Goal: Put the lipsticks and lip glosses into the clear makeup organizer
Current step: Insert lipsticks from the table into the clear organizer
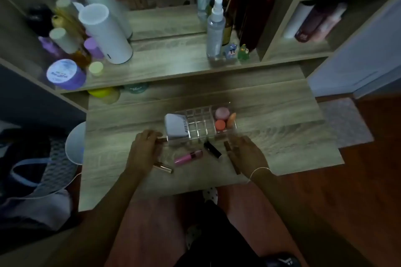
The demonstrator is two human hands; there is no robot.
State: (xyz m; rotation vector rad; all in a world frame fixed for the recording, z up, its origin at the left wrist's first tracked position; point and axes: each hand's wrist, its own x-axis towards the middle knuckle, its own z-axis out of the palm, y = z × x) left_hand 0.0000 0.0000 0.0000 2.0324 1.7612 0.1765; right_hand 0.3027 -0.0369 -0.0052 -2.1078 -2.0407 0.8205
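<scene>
The clear makeup organizer (200,124) stands mid-table, its grid cells empty, a white tube (176,128) at its left end and pink and orange items at its right end. In front of it lie a pink lip gloss (188,157), a black lipstick (212,148), a gold-capped tube (163,167) and a brown stick (235,167). My left hand (145,150) rests over the table with a slim brown lipstick (161,140) at its fingertips. My right hand (247,152) hovers fingers spread beside a small brown lipstick (227,146).
A raised shelf (152,71) behind holds a white cylinder (106,32), bottles, a purple jar (65,73), a spray bottle (214,32) and two small figurines. Yellow and green jars sit under the shelf. A bag lies on the floor at the left.
</scene>
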